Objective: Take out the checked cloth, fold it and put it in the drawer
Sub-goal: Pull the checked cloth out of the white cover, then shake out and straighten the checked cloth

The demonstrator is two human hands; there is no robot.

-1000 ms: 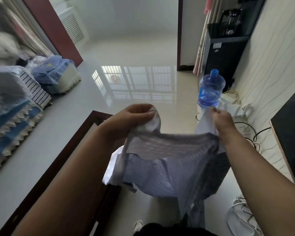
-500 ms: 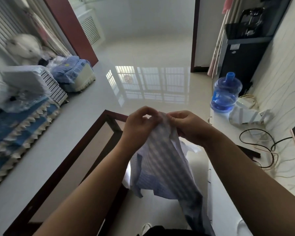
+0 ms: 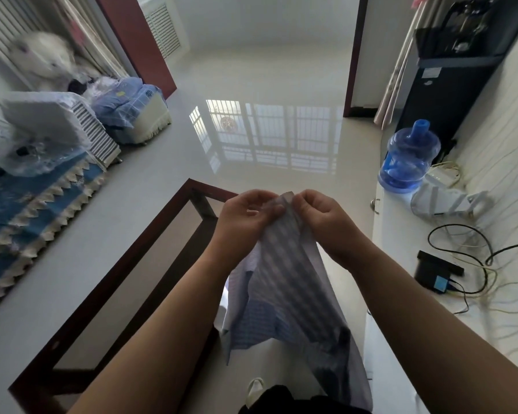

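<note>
Both hands are raised close together, the left hand and the right hand each pinching the top edge of the checked cloth between curled fingers and thumb. It hangs down from them in loose folds, held in the air between the forearms. Below on the left stands a dark-framed glass tabletop. On the right, a white counter carries a blue water bottle, black cables and a small black box.
</note>
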